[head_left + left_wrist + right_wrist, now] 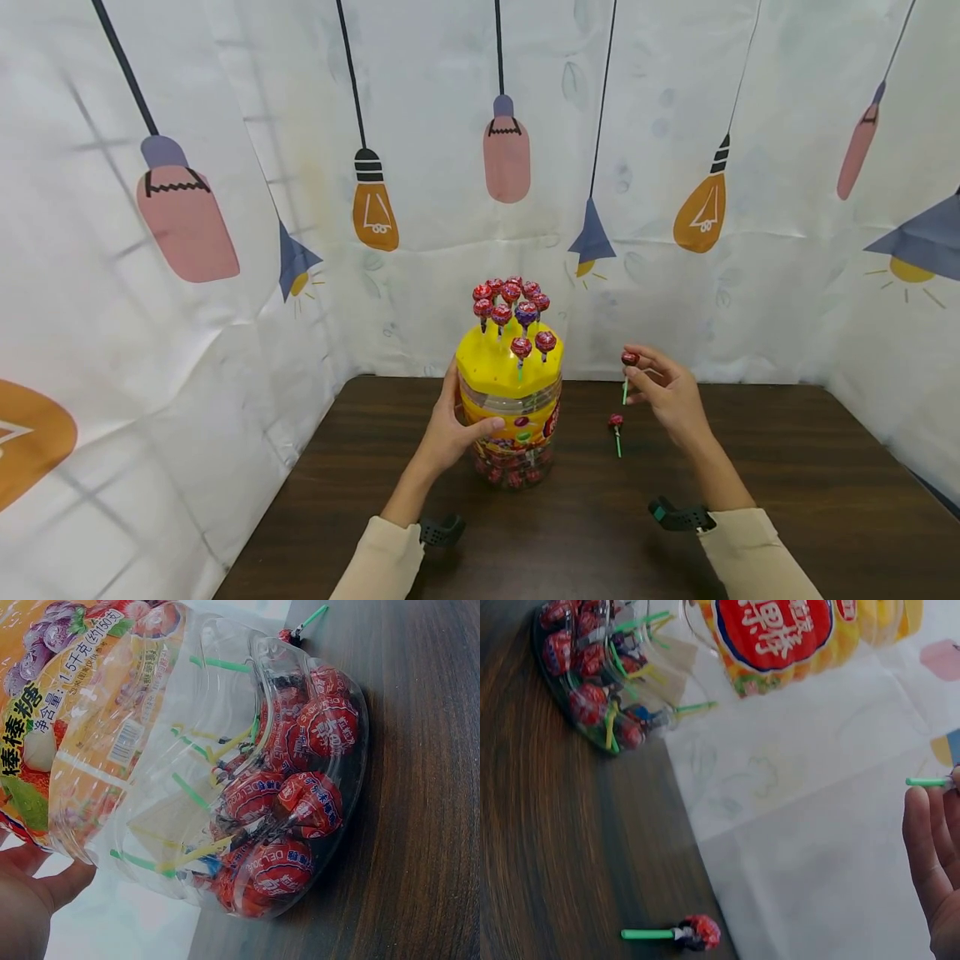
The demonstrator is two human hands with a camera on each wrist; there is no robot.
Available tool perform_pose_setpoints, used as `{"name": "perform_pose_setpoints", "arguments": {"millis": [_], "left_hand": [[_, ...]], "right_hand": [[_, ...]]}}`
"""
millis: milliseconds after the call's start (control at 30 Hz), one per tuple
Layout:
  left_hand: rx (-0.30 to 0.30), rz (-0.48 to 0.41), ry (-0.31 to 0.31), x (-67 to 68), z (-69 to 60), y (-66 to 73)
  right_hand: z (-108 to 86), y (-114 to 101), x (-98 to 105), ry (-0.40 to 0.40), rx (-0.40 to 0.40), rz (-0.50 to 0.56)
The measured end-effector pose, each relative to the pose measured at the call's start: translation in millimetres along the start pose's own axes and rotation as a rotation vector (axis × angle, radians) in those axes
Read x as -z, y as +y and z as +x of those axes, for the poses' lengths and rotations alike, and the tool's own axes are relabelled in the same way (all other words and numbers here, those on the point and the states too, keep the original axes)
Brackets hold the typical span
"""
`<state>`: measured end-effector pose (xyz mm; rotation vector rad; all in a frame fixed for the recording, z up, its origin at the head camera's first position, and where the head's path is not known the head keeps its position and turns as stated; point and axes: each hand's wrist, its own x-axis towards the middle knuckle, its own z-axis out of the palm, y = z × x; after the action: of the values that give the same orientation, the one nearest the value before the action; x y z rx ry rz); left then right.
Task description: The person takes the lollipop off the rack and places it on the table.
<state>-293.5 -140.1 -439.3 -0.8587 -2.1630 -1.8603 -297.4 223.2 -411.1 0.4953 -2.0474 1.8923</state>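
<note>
A clear plastic jar (513, 429) with a yellow lid (487, 367) stands on the table, several red-wrapped lollipops (501, 314) upright in its lid. Through its wall, more lollipops (277, 870) show at the bottom. My left hand (450, 429) grips the jar's left side, thumb across the front. To the right of the jar, my right hand (667, 396) pinches a lollipop (626, 392) by its wrapped head, the green stick pointing down. Below that hand, another lollipop (617, 433) with a green stick lies on the table. The right wrist view shows it too.
The dark wooden table (360, 483) ends at a white cloth backdrop (450, 275) printed with hanging lamps. A black band (678, 515) sits on the right wrist, and a similar band (442, 531) on the left.
</note>
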Motion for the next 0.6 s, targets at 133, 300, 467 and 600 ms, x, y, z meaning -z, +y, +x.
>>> {"name": "perform_pose_setpoints", "arguments": {"millis": [133,300,467,600], "left_hand": [[0.002,-0.003,-0.001,0.1,-0.2,0.6],[-0.009,-0.009,-0.002,0.2,0.1,2.4],[-0.018,-0.016,-0.005,-0.5,0.4,3.4],[-0.016,-0.013,-0.004,-0.8,0.1,2.1]], "right_hand": [[-0.3,4.2,4.9,-0.002,-0.013,-0.002],[1.2,12.2,10.8,0.0,-0.039,-0.042],[0.9,23.9,18.3,-0.007,-0.061,-0.071],[-1.1,33.6,25.0,-0.019,-0.08,-0.096]]}}
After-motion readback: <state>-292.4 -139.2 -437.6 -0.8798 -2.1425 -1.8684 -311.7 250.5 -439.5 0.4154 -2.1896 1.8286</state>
